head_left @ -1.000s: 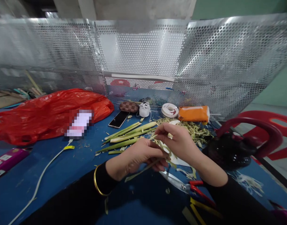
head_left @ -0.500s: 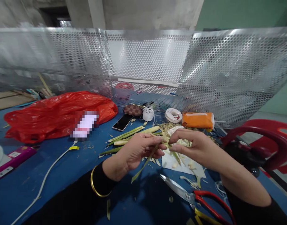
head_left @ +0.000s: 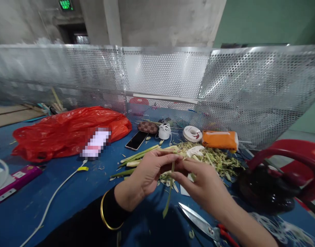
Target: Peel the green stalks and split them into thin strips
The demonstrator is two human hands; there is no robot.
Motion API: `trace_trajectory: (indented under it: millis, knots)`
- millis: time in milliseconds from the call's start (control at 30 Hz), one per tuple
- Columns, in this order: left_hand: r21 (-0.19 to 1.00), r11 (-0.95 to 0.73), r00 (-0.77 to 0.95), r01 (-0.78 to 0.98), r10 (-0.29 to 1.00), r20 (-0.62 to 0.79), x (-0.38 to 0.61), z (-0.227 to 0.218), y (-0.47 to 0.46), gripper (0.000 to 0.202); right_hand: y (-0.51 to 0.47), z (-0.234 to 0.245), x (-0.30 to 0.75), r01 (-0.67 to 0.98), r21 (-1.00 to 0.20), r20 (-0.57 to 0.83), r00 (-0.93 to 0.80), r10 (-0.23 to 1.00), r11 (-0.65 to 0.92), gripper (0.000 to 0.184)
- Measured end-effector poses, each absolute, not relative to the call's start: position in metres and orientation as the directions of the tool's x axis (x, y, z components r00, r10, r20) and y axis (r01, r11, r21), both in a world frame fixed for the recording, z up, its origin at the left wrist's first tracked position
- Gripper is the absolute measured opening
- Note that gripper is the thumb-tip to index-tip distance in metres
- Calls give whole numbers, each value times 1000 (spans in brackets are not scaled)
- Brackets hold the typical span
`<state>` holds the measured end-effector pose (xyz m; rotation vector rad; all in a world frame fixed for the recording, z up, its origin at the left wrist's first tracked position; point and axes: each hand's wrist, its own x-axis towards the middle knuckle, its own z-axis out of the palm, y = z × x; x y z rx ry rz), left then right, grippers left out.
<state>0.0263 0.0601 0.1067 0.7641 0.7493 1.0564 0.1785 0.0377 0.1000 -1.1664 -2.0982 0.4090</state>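
My left hand (head_left: pixel 148 171) and my right hand (head_left: pixel 202 185) meet above the blue table (head_left: pixel 77 192), both pinched on one thin green leaf strip (head_left: pixel 169 195) that hangs down between them. The left hand grips its top, and the right hand's fingers close on it just beside. Behind the hands lie several green stalks (head_left: pixel 139 156) and a heap of shredded green trimmings (head_left: pixel 216 159). A white sheet (head_left: pixel 184 188) lies under the hands, partly hidden. Red-handled scissors (head_left: pixel 201 224) rest in front of my right hand.
A red plastic bag (head_left: pixel 67 132) fills the left. A phone (head_left: pixel 136 140), a white cable (head_left: pixel 54 195), a tape roll (head_left: pixel 192 133), an orange packet (head_left: pixel 219 140) and a purple box (head_left: pixel 15 181) lie around. A dark pot (head_left: pixel 265 188) sits right. Perforated metal screens (head_left: pixel 162 85) wall the back.
The strip has swung from slanting to hanging straight down. My right hand dropped lower and closer to the left. The view tilted up.
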Motion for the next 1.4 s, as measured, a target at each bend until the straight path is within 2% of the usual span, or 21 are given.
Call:
trace_trajectory:
  millis: [133,367,600,833,933,1033,1233,1400]
  knots:
    - [841,280,253,-463,951,-177,27,106,60,19,42,85,168,559,-665,394,-300,869,495,21]
    - [870,236,183,-432,968,-172,25,107,61,13,40,93,170,417,-720,400,-403,823,554,26]
    - [868,228,181,-441,970,-163,26,107,62,15,41,94,171,386,-735,371,-459,807,557,27]
    - [867,226,225,-445,965,-136,24,108,61,19,37,104,184,518,-654,312,-479,820,552,32]
    - [859,230,243,-457,962,-128,23,110,61,26,39,110,195,570,-638,424,-301,854,518,34]
    - [864,230,248,-448,960,-127,22,111,61,31,47,109,200,603,-591,558,-173,812,535,17]
    - [894,200,260,-400,961,-98,25,105,60,17,60,92,194,579,-575,550,-249,797,578,10]
    - [912,177,212,-369,972,-103,26,100,63,14,58,95,194,593,-485,603,-306,737,643,18]
